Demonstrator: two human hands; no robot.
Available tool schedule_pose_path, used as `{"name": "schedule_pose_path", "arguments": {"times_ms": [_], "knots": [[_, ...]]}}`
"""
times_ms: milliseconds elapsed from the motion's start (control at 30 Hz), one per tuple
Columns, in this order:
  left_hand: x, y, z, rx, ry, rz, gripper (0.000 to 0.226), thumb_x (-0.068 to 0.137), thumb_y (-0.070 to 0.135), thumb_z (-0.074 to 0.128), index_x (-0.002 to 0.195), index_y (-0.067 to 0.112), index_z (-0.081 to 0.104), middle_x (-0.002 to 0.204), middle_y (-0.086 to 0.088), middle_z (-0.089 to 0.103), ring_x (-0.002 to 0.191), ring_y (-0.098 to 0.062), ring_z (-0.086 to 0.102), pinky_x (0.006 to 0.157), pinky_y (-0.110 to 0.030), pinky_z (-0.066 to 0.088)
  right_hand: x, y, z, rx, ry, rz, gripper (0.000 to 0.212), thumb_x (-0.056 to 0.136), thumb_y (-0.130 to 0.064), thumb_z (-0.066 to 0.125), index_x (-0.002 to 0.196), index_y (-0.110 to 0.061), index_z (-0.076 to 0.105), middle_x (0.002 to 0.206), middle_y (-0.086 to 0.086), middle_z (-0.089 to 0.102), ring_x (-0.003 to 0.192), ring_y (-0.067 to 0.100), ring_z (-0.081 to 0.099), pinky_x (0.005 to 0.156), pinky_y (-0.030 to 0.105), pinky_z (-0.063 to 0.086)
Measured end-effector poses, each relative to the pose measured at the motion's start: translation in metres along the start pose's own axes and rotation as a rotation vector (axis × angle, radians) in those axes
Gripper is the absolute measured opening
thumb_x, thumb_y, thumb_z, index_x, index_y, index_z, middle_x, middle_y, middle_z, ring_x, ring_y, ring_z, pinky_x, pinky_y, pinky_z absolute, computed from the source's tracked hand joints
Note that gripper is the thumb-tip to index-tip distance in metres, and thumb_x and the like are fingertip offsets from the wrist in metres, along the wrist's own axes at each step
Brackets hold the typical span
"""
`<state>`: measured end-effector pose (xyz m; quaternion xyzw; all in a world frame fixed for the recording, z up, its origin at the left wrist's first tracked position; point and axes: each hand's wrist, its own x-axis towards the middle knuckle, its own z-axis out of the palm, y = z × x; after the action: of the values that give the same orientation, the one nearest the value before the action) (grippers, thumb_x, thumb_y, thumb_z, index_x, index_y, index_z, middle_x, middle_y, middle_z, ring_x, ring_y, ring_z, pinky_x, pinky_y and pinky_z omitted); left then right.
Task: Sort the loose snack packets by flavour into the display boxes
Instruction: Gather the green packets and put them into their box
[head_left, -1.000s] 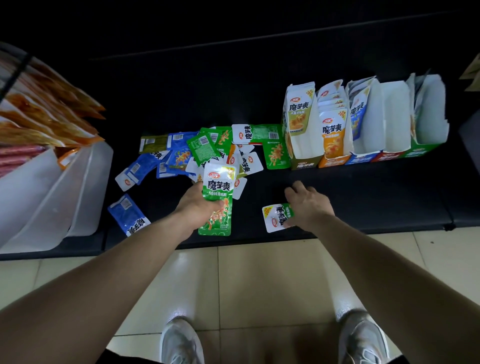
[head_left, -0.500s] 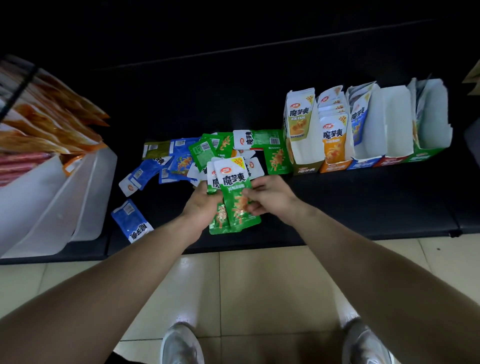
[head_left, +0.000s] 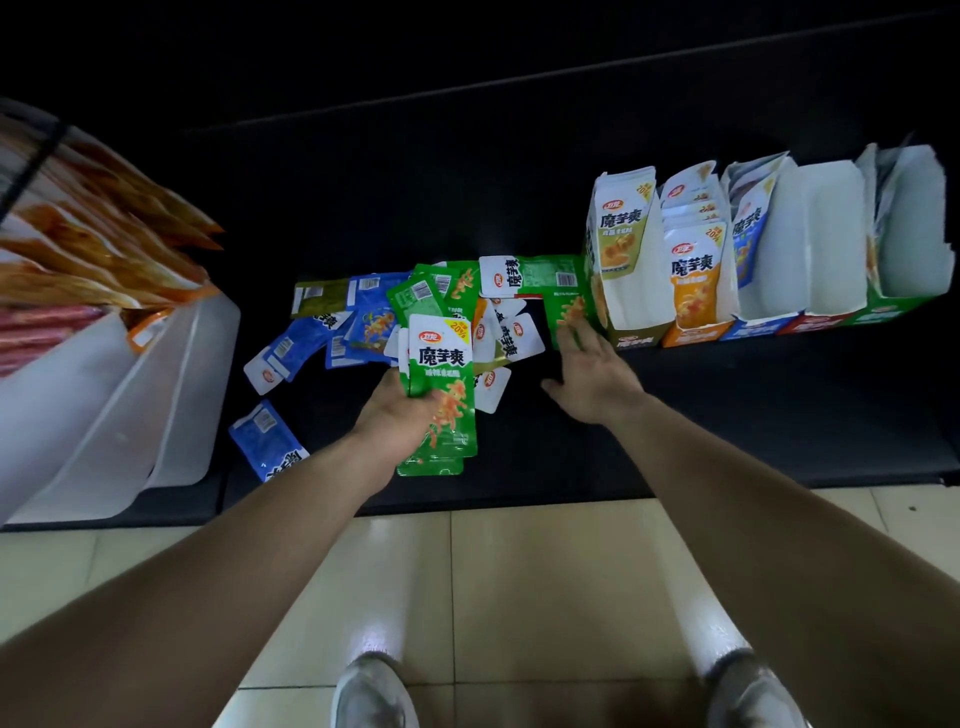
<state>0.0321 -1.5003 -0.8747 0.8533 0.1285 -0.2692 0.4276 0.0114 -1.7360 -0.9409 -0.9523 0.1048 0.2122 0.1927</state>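
Observation:
My left hand (head_left: 400, 421) grips a small stack of green snack packets (head_left: 441, 364), held upright over the shelf's front. My right hand (head_left: 592, 374) reaches forward with fingers spread, its fingertips on a green packet (head_left: 563, 314) lying beside the leftmost display box. A loose pile of blue and green packets (head_left: 384, 312) lies on the black shelf (head_left: 519, 182) behind my left hand. One blue packet (head_left: 267, 439) lies apart at the front left. A row of display boxes stands at the right: olive (head_left: 623, 270), orange (head_left: 696, 280), blue (head_left: 753, 249), red (head_left: 826, 260), green (head_left: 909, 234).
A white bin (head_left: 119, 405) holding orange and red snack bags stands at the left of the shelf. The shelf's front edge runs just below my hands, above a beige tiled floor (head_left: 493, 597). My two shoes (head_left: 374, 696) show at the bottom.
My right hand let go of the green packet it added to the stack in my left hand and moved forward-right onto the green packet by the olive box.

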Motion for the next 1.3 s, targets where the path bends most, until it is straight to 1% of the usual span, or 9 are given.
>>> {"name": "schedule_pose_path", "arguments": {"times_ms": [133, 267, 433, 533, 700, 867, 967, 1133, 1300], "knots": [[0.003, -0.005, 0.000, 0.020, -0.010, 0.000, 0.024, 0.097, 0.025, 0.061, 0.120, 0.023, 0.058, 0.110, 0.001, 0.066, 0.103, -0.022, 0.063, 0.092, -0.039, 0.050, 0.000, 0.002, 0.017, -0.154, -0.072, 0.038, 0.091, 0.097, -0.051, 0.051, 0.159, -0.015, -0.004, 0.167, 0.008, -0.002, 0.151, 0.035, 0.013, 0.117, 0.051, 0.027], [0.002, -0.004, -0.001, 0.001, -0.023, 0.003, 0.025, 0.096, 0.026, 0.062, 0.121, 0.024, 0.058, 0.111, 0.002, 0.067, 0.104, -0.022, 0.063, 0.092, -0.039, 0.050, -0.018, -0.005, 0.031, -0.352, 0.083, -0.016, 0.069, 0.099, -0.047, 0.045, 0.154, -0.014, 0.019, 0.148, 0.011, 0.030, 0.129, 0.032, 0.036, 0.102, 0.047, 0.040], [-0.002, -0.001, -0.001, 0.002, -0.023, 0.022, 0.023, 0.097, 0.025, 0.061, 0.119, 0.024, 0.058, 0.111, 0.002, 0.066, 0.104, -0.020, 0.061, 0.089, -0.036, 0.047, -0.028, 0.003, 0.043, -0.306, 0.117, -0.038, 0.051, 0.100, -0.042, 0.047, 0.140, -0.014, 0.035, 0.149, 0.014, 0.032, 0.137, 0.039, 0.035, 0.109, 0.049, 0.039], [-0.003, -0.002, -0.001, 0.001, -0.038, 0.039, 0.021, 0.097, 0.024, 0.061, 0.118, 0.026, 0.058, 0.112, 0.003, 0.066, 0.107, -0.020, 0.062, 0.093, -0.038, 0.047, -0.030, 0.007, 0.039, -0.259, 0.168, -0.051, 0.044, 0.100, -0.042, 0.049, 0.132, -0.013, 0.039, 0.135, 0.011, 0.043, 0.119, 0.034, 0.048, 0.095, 0.045, 0.047], [-0.004, -0.002, -0.001, 0.006, -0.050, 0.046, 0.026, 0.097, 0.026, 0.061, 0.123, 0.026, 0.057, 0.116, 0.005, 0.065, 0.109, -0.019, 0.060, 0.091, -0.036, 0.044, -0.030, 0.013, 0.036, -0.194, 0.214, 0.013, 0.048, 0.097, -0.038, 0.060, 0.132, -0.010, 0.044, 0.131, 0.015, 0.043, 0.117, 0.033, 0.047, 0.090, 0.043, 0.049], [-0.002, -0.002, 0.000, 0.014, -0.052, 0.046, 0.023, 0.097, 0.026, 0.061, 0.120, 0.028, 0.057, 0.117, 0.005, 0.065, 0.110, -0.020, 0.059, 0.093, -0.037, 0.044, -0.022, 0.016, 0.026, -0.049, 0.158, 0.220, 0.082, 0.078, -0.051, 0.078, 0.139, -0.014, 0.038, 0.135, 0.014, 0.045, 0.126, 0.034, 0.044, 0.099, 0.045, 0.045], [-0.003, 0.000, 0.001, 0.018, -0.063, 0.043, 0.020, 0.098, 0.025, 0.060, 0.118, 0.027, 0.056, 0.115, 0.004, 0.065, 0.108, -0.020, 0.059, 0.090, -0.035, 0.043, -0.022, 0.019, 0.022, -0.028, 0.123, 0.247, 0.075, 0.076, -0.052, 0.080, 0.132, -0.017, 0.045, 0.130, 0.012, 0.050, 0.122, 0.034, 0.048, 0.095, 0.045, 0.046], [-0.001, -0.003, -0.003, 0.004, 0.000, 0.012, 0.023, 0.097, 0.024, 0.061, 0.120, 0.022, 0.057, 0.112, 0.001, 0.065, 0.105, -0.020, 0.061, 0.085, -0.034, 0.044, -0.024, 0.000, 0.010, 0.560, 0.060, 0.150, 0.013, 0.096, -0.026, 0.064, 0.102, -0.018, 0.056, 0.099, 0.006, 0.068, 0.086, 0.022, 0.067, 0.069, 0.032, 0.053], [-0.003, 0.003, -0.009, -0.107, 0.101, -0.046, 0.023, 0.096, 0.022, 0.062, 0.118, 0.021, 0.055, 0.112, -0.003, 0.066, 0.105, -0.025, 0.063, 0.089, -0.039, 0.049, -0.035, -0.048, -0.017, 1.146, -0.022, 0.014, 0.016, 0.093, -0.017, 0.071, 0.105, -0.015, 0.062, 0.097, -0.001, 0.066, 0.086, 0.002, 0.061, 0.076, 0.021, 0.049]]}}
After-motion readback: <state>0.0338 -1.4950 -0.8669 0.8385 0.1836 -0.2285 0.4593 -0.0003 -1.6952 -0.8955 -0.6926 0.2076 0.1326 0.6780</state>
